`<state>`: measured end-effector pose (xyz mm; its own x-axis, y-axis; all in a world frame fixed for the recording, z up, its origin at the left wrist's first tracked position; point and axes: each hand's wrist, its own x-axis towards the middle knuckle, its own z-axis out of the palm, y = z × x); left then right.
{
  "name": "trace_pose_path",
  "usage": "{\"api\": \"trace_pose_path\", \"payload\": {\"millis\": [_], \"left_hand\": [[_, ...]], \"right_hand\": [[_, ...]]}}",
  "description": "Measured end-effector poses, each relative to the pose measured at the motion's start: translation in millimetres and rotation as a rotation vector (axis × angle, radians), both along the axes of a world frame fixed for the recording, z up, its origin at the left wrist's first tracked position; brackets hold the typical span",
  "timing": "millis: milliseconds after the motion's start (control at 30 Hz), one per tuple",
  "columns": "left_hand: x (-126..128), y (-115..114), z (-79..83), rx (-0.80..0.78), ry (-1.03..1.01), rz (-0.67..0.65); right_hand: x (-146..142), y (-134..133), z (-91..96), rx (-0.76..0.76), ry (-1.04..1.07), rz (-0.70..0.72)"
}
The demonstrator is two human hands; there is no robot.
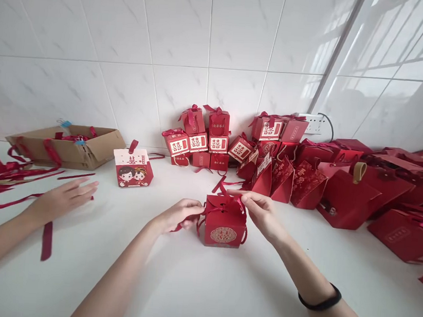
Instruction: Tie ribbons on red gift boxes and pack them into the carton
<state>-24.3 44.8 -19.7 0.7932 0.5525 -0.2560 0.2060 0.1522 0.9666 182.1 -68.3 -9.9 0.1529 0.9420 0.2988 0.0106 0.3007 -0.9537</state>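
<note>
Red double-happiness gift box is upright on the white table, about mid-width, well short of the far edge. Body's near-cubic, so the axis that counts is the ribbon's: crosswise over the lid, between the hands. Left hand is at the box's upper left edge, right hand at the upper right; about equally near. Right thumb and index are pinched on the ribbon; left fingertips bunched at its left end, can't tell if gripping. Forearms come from the near side, angled inward, black wristband on the right one. Off left, a co-worker's hand, fingers straight, close together. Beyond, cartoon-couple box stands alone; stacked red boxes sit toward the far edge.
</note>
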Motion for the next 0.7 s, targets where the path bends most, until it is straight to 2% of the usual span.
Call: {"api": "trace_pose_path", "payload": {"millis": [100,167,233,333,500,700], "left_hand": [[-11,-9,21.2,0.302,0.154,-0.008],[-15,-14,32.2,0.524,0.180,-0.031],[-16,-17,38.3,0.667,0.197,-0.076],[-15,-18,40.5,0.743,0.252,-0.099],[-15,-22,43.9,0.820,0.287,-0.023],[-23,-34,57.3,0.923,0.250,0.060]], "right_hand": [[-15,4,0.8,-0.004,-0.168,-0.143],[-20,5,0.5,-0.001,-0.272,-0.173],[-22,6,-0.2,-0.005,-0.344,-0.187],[-24,5,-1.7,-0.004,-0.388,-0.214],[-27,4,-2.3,0.018,-0.411,-0.237],[-39,-1,6.0,0.043,-0.475,-0.188]]}}
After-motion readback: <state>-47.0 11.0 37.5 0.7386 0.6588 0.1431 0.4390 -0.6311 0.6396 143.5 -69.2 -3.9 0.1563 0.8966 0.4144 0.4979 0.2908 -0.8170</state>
